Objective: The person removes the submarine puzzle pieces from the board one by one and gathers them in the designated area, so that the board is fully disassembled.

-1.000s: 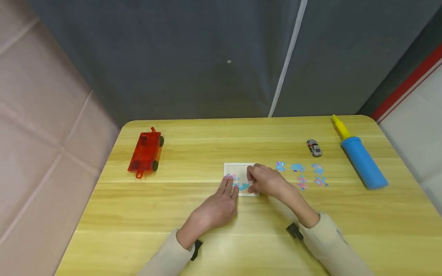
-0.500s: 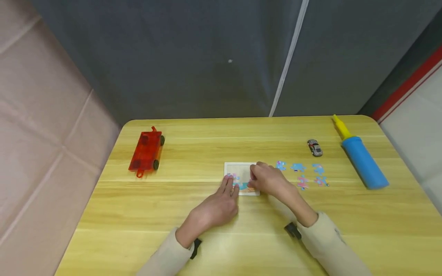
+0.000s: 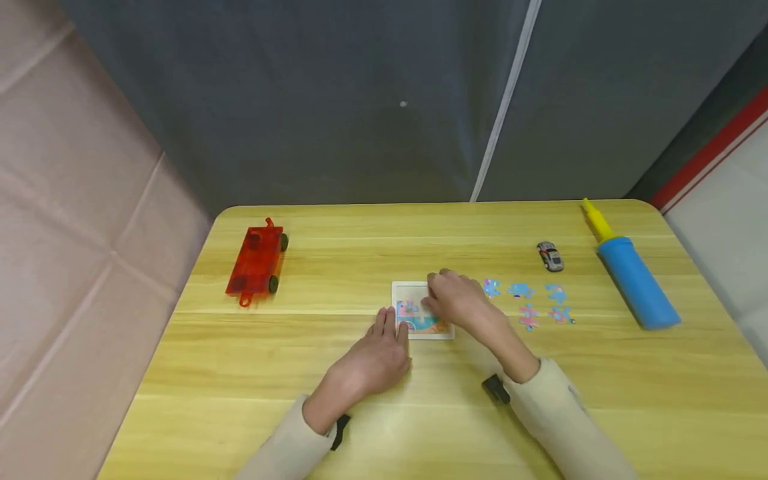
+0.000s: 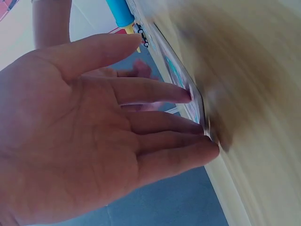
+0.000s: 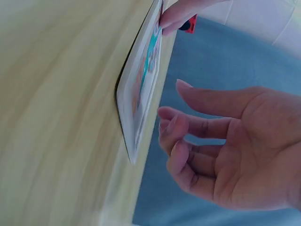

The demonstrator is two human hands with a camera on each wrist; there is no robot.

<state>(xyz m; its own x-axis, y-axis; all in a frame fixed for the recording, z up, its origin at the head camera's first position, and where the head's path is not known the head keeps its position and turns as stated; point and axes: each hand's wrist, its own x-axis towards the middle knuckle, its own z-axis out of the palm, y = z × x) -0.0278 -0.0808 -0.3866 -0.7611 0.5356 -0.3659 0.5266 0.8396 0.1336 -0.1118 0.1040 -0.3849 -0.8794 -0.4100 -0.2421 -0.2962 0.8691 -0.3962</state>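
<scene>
A small white-rimmed puzzle tray [image 3: 440, 337] lies on the table. Joined jigsaw pieces [image 3: 425, 325] fill its near part, with a teal band and an orange patch; the far part shows bare backing. My left hand [image 3: 377, 360] rests its outstretched fingertips on the tray's left side, thumb apart, as the left wrist view confirms. Over the right side hovers my right hand [image 3: 461, 305]. In the right wrist view its fingers [image 5: 178, 157] bend loosely, thumb apart, nothing between them, a little off the tray rim [image 5: 124, 101].
Right of the tray lie several loose jigsaw pieces [image 3: 521, 291] in two rows. Behind them is a small silver toy car [image 3: 550, 256], and farther right a blue hand pump [image 3: 639, 283] with a yellow nozzle. A red see-through toy cart [image 3: 258, 260] stands at the left.
My right hand has lifted from the pieces at the tray's lower right and shifted slightly left. My left fingers have drawn back towards the left edge, uncovering more of the joined pieces.
</scene>
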